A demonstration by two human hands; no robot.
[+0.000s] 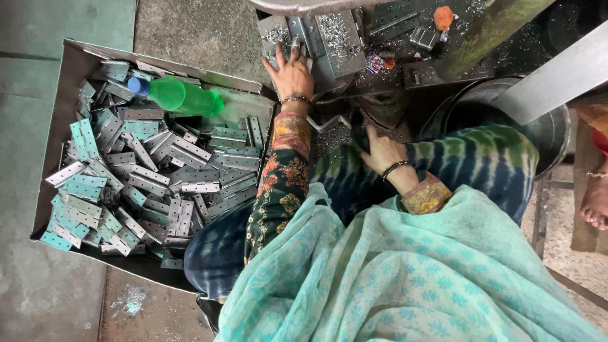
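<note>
A: Head view, left hand [291, 75]?
B: Palm down, fingers spread flat on a grey metal plate [278, 31] at the near left edge of the machine bed [354, 69]. Pressing it, not gripping. Silver shavings [334, 33] just beside it

A: Right hand [382, 152]?
B: Low on the lap against the tie-dye trousers [487, 158], fingers curled toward the machine's dark underside. Can't tell if it holds anything

A: What's around?
B: Metal tray [76, 57] on the floor to the person's left, heaped with hinges [158, 171], some with blue film. Green plastic bottle [180, 96] with blue cap lies on the heap near the tray's far edge. Steel bucket [551, 136] at right, another person's bare foot [595, 202] at the right edge
</note>
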